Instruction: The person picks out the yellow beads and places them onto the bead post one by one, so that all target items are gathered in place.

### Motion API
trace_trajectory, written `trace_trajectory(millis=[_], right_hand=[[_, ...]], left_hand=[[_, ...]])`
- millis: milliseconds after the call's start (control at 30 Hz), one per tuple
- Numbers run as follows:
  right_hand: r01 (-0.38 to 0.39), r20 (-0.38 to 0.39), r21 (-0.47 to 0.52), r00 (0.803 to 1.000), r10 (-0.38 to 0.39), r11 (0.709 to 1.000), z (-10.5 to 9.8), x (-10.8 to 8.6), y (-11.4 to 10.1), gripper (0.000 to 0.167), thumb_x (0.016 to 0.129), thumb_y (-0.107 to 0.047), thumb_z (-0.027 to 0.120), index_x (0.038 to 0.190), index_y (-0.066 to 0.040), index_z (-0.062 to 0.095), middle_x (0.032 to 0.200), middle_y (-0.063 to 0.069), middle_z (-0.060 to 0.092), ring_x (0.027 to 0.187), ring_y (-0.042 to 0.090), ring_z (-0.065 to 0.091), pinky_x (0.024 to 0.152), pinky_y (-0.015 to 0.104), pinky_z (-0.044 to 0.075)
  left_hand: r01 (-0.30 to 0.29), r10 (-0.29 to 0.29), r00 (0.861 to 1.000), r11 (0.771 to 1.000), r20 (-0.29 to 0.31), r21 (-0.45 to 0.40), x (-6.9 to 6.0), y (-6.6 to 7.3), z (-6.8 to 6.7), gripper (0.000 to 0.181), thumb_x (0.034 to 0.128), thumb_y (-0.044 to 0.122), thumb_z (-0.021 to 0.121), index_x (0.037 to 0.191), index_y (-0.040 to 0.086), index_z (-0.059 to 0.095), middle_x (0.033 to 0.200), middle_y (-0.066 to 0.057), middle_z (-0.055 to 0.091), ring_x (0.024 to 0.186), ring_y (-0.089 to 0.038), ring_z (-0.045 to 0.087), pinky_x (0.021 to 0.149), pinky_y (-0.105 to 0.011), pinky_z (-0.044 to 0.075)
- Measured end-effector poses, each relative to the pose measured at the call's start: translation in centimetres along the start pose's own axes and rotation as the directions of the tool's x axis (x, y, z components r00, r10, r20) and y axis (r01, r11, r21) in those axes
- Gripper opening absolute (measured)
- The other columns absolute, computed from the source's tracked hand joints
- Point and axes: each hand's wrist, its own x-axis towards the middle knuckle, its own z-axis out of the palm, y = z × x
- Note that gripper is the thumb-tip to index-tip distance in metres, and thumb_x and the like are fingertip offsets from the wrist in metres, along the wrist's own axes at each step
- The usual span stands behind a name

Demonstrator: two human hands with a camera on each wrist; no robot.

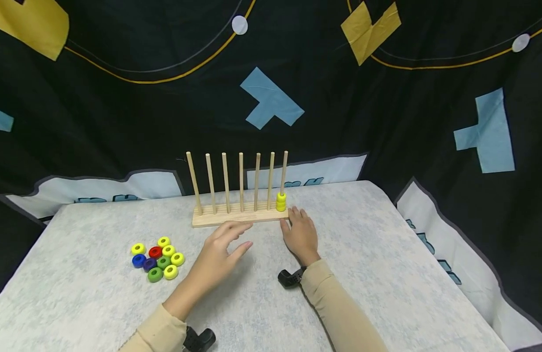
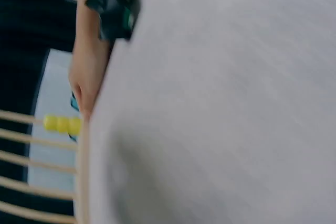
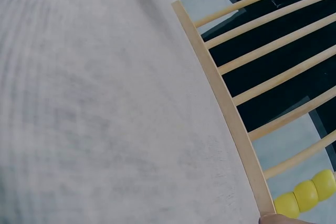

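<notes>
Pale wood makes up the stand [image 1: 235, 218], which sits near the far edge of the table [image 1: 385, 274], about the middle of that edge. Seven thin sticks [image 1: 242, 181] stand up in a row along it. The stick at the right end has three yellow rings [image 1: 281, 202] piled at its bottom, and the other six sticks are bare. The right hand [image 1: 301, 235] is at that same end, fingers reaching forward, and it touches the stand's right end. The left hand [image 1: 222, 247] is over the table in front of the stand, with its thumb wide apart from its fingers and nothing in it. Over toward the table's left edge, ten loose rings lie close together: five yellow ones [image 1: 178, 263], two green ones [image 1: 155, 279], a red one [image 1: 155, 256], a blue one [image 1: 139, 263] and a purple one [image 1: 149, 269]. Both arms have tan sleeves [image 1: 341, 305], and each wrist wears a black gadget [image 1: 290, 279]. Behind the far edge hangs a black cloth [image 1: 165, 122] with blue shapes [image 1: 271, 98] on it.
</notes>
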Motion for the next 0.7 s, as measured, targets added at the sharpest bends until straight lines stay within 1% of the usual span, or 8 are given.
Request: trace_trajectory(millis=[67, 133, 300, 367, 467, 600, 700], right_hand=[[0.003, -0.007, 0.007, 1.000, -0.003, 1.000, 0.0, 0.0, 0.0, 0.055, 0.104, -0.042, 0.045, 0.150, -0.012, 0.044, 0.158, 0.009, 0.039, 0.150, 0.032, 0.030, 0.125, 0.048, 0.024], [0.008, -0.013, 0.006, 1.000, -0.008, 1.000, 0.0, 0.0, 0.1, 0.055, 0.104, -0.042, 0.046, 0.150, -0.010, 0.044, 0.158, 0.010, 0.039, 0.149, 0.033, 0.030, 0.124, 0.048, 0.025], [0.007, -0.007, 0.014, 1.000, -0.007, 1.000, 0.0, -0.1, -0.1, 0.056, 0.104, -0.042, 0.046, 0.150, -0.010, 0.043, 0.158, 0.010, 0.038, 0.150, 0.033, 0.030, 0.124, 0.049, 0.024], [0.004, -0.003, 0.019, 1.000, -0.004, 1.000, 0.0, -0.1, -0.2, 0.055, 0.104, -0.042, 0.046, 0.150, -0.011, 0.043, 0.159, 0.010, 0.038, 0.150, 0.033, 0.029, 0.125, 0.049, 0.024], [0.004, 0.001, 0.019, 1.000, -0.004, 1.000, 0.0, -0.1, -0.2, 0.055, 0.104, -0.042, 0.045, 0.150, -0.011, 0.043, 0.159, 0.010, 0.038, 0.150, 0.032, 0.029, 0.125, 0.048, 0.023], [-0.002, 0.004, 0.009, 1.000, 0.002, 1.000, 0.0, 0.0, -0.2, 0.056, 0.104, -0.042, 0.044, 0.151, -0.011, 0.042, 0.159, 0.009, 0.037, 0.150, 0.032, 0.029, 0.125, 0.047, 0.024], [-0.007, 0.001, 0.002, 1.000, 0.007, 1.000, 0.0, 0.0, -0.1, 0.056, 0.104, -0.042, 0.045, 0.150, -0.011, 0.043, 0.159, 0.009, 0.037, 0.150, 0.032, 0.029, 0.125, 0.047, 0.024]], left_hand=[[0.048, -0.048, 0.999, 0.999, -0.007, 0.024, -1.2, -0.9, -0.5, 0.042, 0.0884, 0.016, 0.076, 0.129, 0.013, 0.065, 0.119, -0.001, 0.065, 0.100, -0.019, 0.067, 0.085, -0.038, 0.060], [0.085, -0.084, 0.996, 0.995, -0.026, 0.046, -2.3, -1.8, -1.0, 0.043, 0.0871, 0.015, 0.077, 0.128, 0.012, 0.065, 0.118, -0.003, 0.066, 0.098, -0.023, 0.069, 0.084, -0.039, 0.060], [0.149, -0.139, 0.987, 0.982, -0.084, 0.120, -4.8, -3.9, -2.7, 0.045, 0.0846, 0.011, 0.078, 0.128, 0.010, 0.065, 0.117, -0.006, 0.067, 0.094, -0.024, 0.069, 0.079, -0.041, 0.061], [0.181, -0.167, 0.981, 0.972, -0.100, 0.148, -5.8, -4.5, -3.5, 0.045, 0.0843, 0.009, 0.078, 0.127, 0.009, 0.065, 0.116, -0.008, 0.067, 0.093, -0.024, 0.068, 0.077, -0.041, 0.061], [0.239, -0.222, 0.968, 0.955, -0.113, 0.177, -7.0, -5.2, -4.8, 0.045, 0.0836, 0.008, 0.079, 0.126, 0.006, 0.065, 0.114, -0.011, 0.066, 0.093, -0.026, 0.069, 0.076, -0.043, 0.061], [0.301, -0.284, 0.953, 0.925, -0.106, 0.231, -8.4, -5.9, -6.3, 0.044, 0.0826, 0.009, 0.080, 0.124, 0.004, 0.065, 0.111, -0.013, 0.065, 0.093, -0.028, 0.068, 0.077, -0.045, 0.059], [0.330, -0.319, 0.944, 0.908, -0.084, 0.259, -9.1, -6.3, -6.9, 0.044, 0.0819, 0.011, 0.080, 0.122, 0.002, 0.065, 0.112, -0.015, 0.065, 0.095, -0.028, 0.065, 0.080, -0.048, 0.056]])
